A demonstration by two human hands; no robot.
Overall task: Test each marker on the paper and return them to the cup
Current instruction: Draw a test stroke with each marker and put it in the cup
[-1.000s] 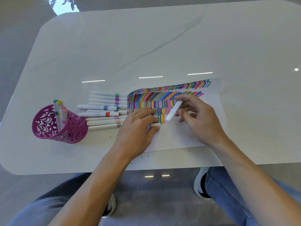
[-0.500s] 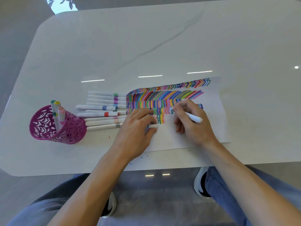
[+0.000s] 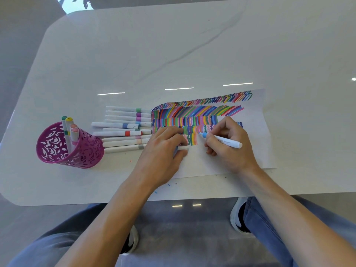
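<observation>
White veined table [image 3: 192, 54], bearing paper [image 3: 258, 135] crowded with coloured strokes. Just left of the paper, a row of capped markers [image 3: 123, 125]; farther left, a magenta cut-out cup [image 3: 86, 153]. Beside the paper's near edge, ink specks [image 3: 169, 185].

You are working in bright, even light. The glossy worktop [image 3: 192, 54] is reflecting three thin white streaks and a small glare spot near its right edge. Shadows are falling soft and faint on the paper [image 3: 256, 147]. The wide lens is bending the worktop's edges, and colours are looking slightly washed.
</observation>
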